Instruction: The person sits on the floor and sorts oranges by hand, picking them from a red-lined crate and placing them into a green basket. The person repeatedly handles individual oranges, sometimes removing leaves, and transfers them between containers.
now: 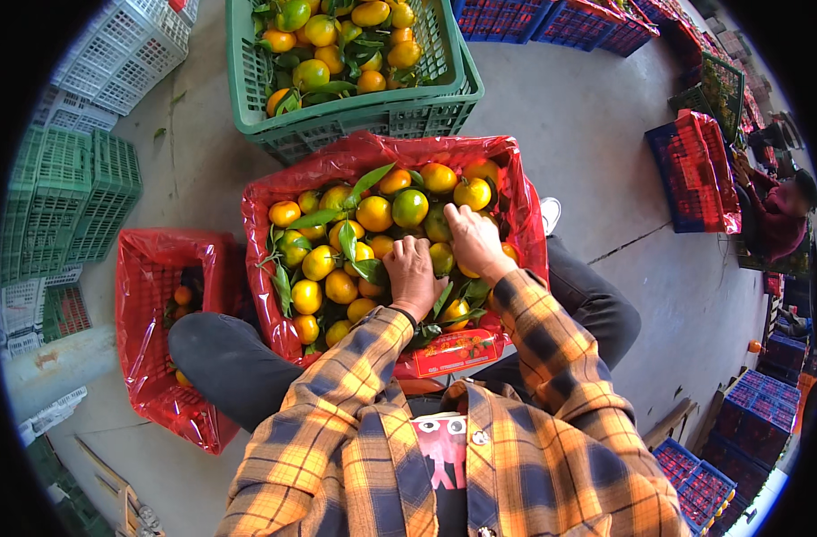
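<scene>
A crate lined with red plastic film (257,221) stands between my knees, filled with orange and greenish mandarins (373,213), many with leaves on. My left hand (411,275) reaches palm-down into the middle of the fruit, its fingertips bent among the mandarins. Just to its right, my right hand (474,241) is curled over the fruit, knuckles close below a yellow-orange mandarin (472,193). What lies under either palm is hidden. A green mandarin (409,208) sits just above my left hand. Near my wrists, the film bears a printed red label (456,352).
Beyond the lined crate, stacked green plastic crates (368,111) hold more leafy mandarins. A second red-lined crate (136,322) with a few fruits stands by my left knee. Crate stacks (66,194) line the left. At far right a person (781,208) sits near a red-lined blue crate (690,174).
</scene>
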### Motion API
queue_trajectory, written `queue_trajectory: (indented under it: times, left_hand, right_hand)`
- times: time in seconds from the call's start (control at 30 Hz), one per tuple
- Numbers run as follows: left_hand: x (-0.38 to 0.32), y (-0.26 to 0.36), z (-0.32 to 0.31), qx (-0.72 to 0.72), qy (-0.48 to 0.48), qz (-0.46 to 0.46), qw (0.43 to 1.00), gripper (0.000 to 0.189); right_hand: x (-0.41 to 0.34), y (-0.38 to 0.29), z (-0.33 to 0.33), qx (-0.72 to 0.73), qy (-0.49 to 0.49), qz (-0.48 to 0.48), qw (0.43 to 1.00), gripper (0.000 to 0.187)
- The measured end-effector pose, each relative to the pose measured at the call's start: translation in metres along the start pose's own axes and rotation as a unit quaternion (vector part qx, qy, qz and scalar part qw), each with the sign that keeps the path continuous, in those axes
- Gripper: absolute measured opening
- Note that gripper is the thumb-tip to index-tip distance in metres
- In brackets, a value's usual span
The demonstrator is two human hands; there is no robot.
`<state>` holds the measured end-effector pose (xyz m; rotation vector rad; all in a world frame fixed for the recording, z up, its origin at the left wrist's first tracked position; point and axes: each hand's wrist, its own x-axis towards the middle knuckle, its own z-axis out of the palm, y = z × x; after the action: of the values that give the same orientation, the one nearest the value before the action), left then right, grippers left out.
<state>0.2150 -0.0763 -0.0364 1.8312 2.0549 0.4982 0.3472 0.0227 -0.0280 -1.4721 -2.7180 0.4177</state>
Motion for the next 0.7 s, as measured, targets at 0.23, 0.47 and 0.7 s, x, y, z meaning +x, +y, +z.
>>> queue_trajectory:
  times: [0.23,0.47,0.7]
  left_hand:
    - [0.041,-0.044,-0.042,-0.653,-0.084,-0.151,0.737,0.040]
    - [-0.021,-0.085,-0.080,-0.416,-0.156,-0.171,0.879,0.022]
    - [-0.093,-0.065,-0.068,-0.093,-0.129,-0.008,0.987,0.055]
  right_hand:
    - [0.004,0.022,-0.018,0.248,-0.136,0.070,0.957,0.067]
    - [-0.064,-0.058,-0.013,0.177,-0.013,-0.132,0.975,0.044]
    - [-0.090,-0.074,0.001,0.171,-0.106,-0.134,0.970,0.062]
